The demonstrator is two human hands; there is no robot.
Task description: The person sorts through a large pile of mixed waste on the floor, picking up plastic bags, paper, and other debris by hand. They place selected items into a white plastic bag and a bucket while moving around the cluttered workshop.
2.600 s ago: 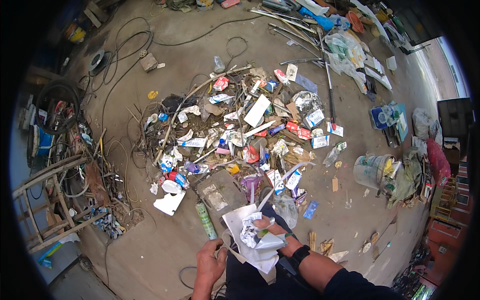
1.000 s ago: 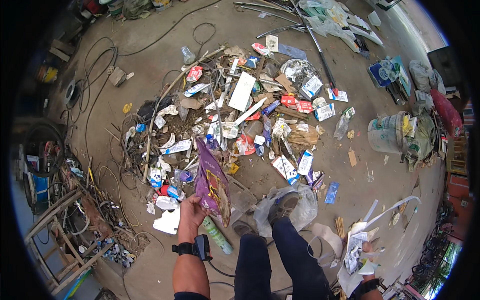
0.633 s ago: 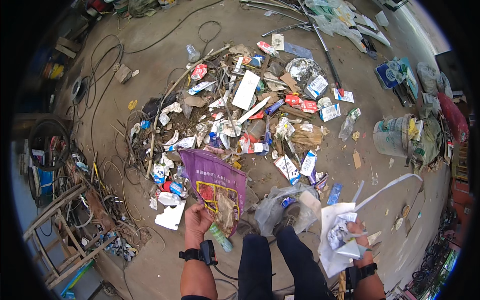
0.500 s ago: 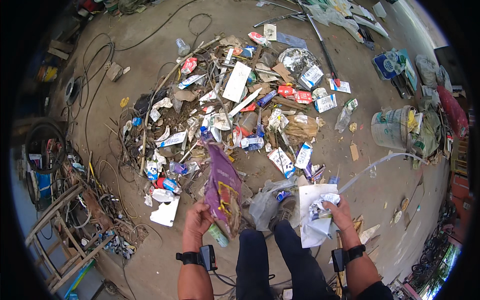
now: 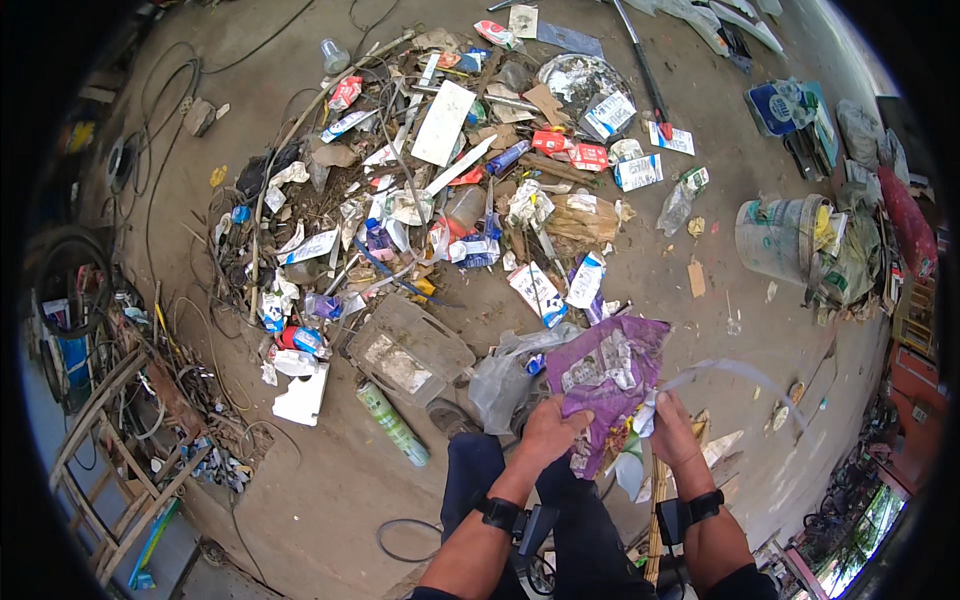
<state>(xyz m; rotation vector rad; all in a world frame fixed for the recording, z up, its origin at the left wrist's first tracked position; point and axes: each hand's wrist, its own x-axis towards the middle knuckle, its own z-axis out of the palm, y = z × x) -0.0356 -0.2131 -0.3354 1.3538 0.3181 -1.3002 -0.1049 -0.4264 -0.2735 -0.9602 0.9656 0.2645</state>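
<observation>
My left hand (image 5: 553, 432) is closed on the lower left edge of a crumpled, dirt-streaked purple plastic bag (image 5: 645, 350), which is spread out above my knees. Close beside it, my right hand (image 5: 676, 432) pinches crumpled white scraps (image 5: 648, 410) at the bag's lower right. Folds of the bag partly hide these scraps. A pale sheet (image 5: 628, 470) hangs beneath, and a long translucent strip (image 5: 745, 368) trails off to the right. By my feet lie a clear plastic bag (image 5: 497, 385), a dusty transparent plastic tray (image 5: 418, 338) and a green spray can (image 5: 393, 422).
Ahead spreads a heap of mixed rubbish with flattened cartons (image 5: 442, 122), sticks and wires. A filled white bucket (image 5: 770, 240) stands at the right. A wooden frame (image 5: 120, 470) and coiled cable lie at the left; a long black pole (image 5: 645, 75) lies beyond the heap.
My left hand has carried the purple bag rightward to my right hand. The bag now covers much of the white paper there. The tray and spray can have come into fuller view.
</observation>
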